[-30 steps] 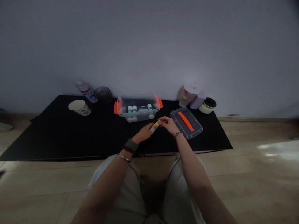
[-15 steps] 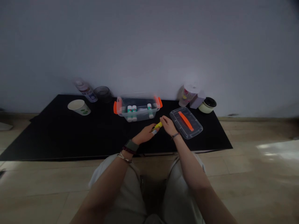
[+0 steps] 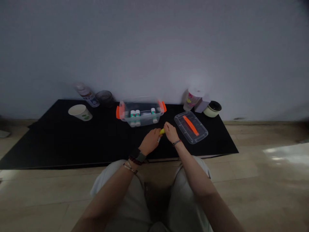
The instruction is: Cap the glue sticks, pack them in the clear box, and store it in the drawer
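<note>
Both hands meet over the front part of the black table (image 3: 106, 141), in front of a clear plastic box. My left hand (image 3: 150, 141), with a watch at its wrist, is closed round a small yellow stick-shaped thing (image 3: 162, 131). My right hand (image 3: 171, 132) is closed on the other end of it. Only a short yellow stretch shows between the hands, with a whitish bit under my left fingers; its exact kind is hidden. Inside the box (image 3: 145, 121), which has orange clips, several white-and-green tubes (image 3: 137, 118) stand or lean. Its clear lid (image 3: 201, 131) lies to the right.
On the left are a paper cup (image 3: 80, 112), a tilted-looking bottle (image 3: 88, 95) and a dark round bowl (image 3: 105, 98). At the back right stand a clear patterned cup (image 3: 191, 100), a pale carton (image 3: 202, 103) and a cream pot with a black lid (image 3: 212, 109). The wall is directly behind.
My left hand has turned and wrapped further over the yellow thing, so less of it shows. My right hand has come slightly lower and closer to the left. The view has shifted a little.
</note>
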`<state>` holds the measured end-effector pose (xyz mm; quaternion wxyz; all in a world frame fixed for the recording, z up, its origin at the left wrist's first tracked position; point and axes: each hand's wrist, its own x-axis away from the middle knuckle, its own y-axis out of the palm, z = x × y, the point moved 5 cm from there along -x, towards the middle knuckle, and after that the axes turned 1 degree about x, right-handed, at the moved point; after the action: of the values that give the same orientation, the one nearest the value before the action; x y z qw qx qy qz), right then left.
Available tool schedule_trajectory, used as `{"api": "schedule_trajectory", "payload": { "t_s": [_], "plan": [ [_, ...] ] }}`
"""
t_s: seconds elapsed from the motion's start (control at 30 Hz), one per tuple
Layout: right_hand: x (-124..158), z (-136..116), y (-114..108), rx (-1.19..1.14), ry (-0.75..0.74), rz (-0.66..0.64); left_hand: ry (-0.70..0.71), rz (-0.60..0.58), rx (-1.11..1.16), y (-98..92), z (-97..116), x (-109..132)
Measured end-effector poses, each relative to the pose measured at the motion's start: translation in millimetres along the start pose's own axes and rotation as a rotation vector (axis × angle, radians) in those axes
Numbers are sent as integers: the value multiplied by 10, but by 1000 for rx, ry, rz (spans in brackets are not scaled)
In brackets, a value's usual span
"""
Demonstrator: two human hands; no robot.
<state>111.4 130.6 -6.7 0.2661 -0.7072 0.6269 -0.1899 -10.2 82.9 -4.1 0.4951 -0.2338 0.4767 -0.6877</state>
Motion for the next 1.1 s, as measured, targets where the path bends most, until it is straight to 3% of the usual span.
{"api": "schedule_trajectory", "payload": {
  "t_s": [0.2,0.3,0.4,0.57,0.9,1.0,1.1],
  "plan": [
    [23,66,25,-3,77,-6,11,-10,-41,41,31,9],
    [25,47,-33,-113,79,50,-15,-34,157,30,7,-67],
    [32,-42,-149,-230,-18,121,-43,-80,428,-16,-9,-137],
    [58,-151,-283,-176,-140,103,-106,-154,644,-62,-33,-111],
    [2,-30,-187,47,56,102,-9,46,188,57,-39,-72],
    [-1,16,-179,-11,78,118,-9,57,119,78,-34,-85],
    [-12,47,-157,-198,66,114,-26,64,216,66,-55,-118]
  ]
}}
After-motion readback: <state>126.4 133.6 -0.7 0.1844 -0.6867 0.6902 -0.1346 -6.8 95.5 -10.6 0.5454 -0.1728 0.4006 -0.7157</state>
